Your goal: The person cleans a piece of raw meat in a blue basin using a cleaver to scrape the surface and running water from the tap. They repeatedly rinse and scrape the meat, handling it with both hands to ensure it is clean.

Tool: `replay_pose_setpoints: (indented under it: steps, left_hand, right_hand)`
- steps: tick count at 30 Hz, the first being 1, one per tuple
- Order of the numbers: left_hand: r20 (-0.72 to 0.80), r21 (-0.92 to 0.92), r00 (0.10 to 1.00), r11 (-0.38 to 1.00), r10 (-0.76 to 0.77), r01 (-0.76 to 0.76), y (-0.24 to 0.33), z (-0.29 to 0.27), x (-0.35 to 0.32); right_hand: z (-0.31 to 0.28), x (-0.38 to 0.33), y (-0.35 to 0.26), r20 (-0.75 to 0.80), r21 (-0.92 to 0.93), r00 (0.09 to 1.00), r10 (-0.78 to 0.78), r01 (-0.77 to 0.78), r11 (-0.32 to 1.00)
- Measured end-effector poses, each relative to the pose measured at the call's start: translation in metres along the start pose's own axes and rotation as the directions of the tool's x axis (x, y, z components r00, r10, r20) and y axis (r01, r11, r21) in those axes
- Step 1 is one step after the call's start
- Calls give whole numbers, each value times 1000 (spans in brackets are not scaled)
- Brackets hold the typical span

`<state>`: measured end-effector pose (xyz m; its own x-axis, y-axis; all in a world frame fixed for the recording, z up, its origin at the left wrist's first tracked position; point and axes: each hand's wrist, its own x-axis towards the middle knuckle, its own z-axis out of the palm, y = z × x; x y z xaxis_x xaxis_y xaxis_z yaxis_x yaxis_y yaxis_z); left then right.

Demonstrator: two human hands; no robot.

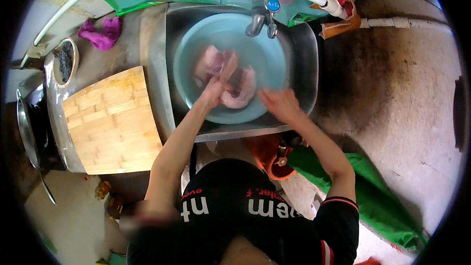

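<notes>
A light blue round basin [182,44] with cloudy water stands in the metal sink. Pieces of pale pink raw meat lie in it, one curved piece [240,95] at the front and another [207,63] toward the left. My left hand [214,92] is closed on the lower end of a strip of meat [228,65], which points away from me across the other pieces. Over the basin's right front rim is my right hand [281,104], apart from the meat. Motion smears its fingers, so their pose is unclear.
A metal faucet [256,22] reaches over the basin's far edge. Left of the sink [310,68] lies a wooden cutting board [115,122], with a purple cloth [101,33] and a bowl holding a dark scrubber [65,61] beyond it. An orange bucket [270,159] stands below the sink.
</notes>
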<state>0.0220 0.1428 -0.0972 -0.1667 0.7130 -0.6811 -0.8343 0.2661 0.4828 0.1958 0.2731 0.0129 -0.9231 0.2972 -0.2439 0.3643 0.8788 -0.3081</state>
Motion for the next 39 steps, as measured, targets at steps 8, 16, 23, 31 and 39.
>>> replay_pose_setpoints:
  steps: [8,16,23,31,39]
  left_hand:
    - [-57,-64,998,998,-7,4,9,7,-1]
    - [41,14,994,995,101,-101,-7,-6,5]
    - [137,-180,990,982,-30,55,0,-9,-3]
    - [178,-263,972,944,-155,199,-8,-24,9]
    - [264,-296,955,931,-134,212,-5,-24,10]
  right_hand:
    - [-4,3,-14,23,-12,1000,21,-20,1000]
    - [2,10,2,-62,6,996,69,-68,998]
    - [9,13,25,-54,45,984,169,-166,985]
    - [8,9,10,-88,108,993,82,-73,992]
    - [14,6,11,-111,127,994,16,-2,992]
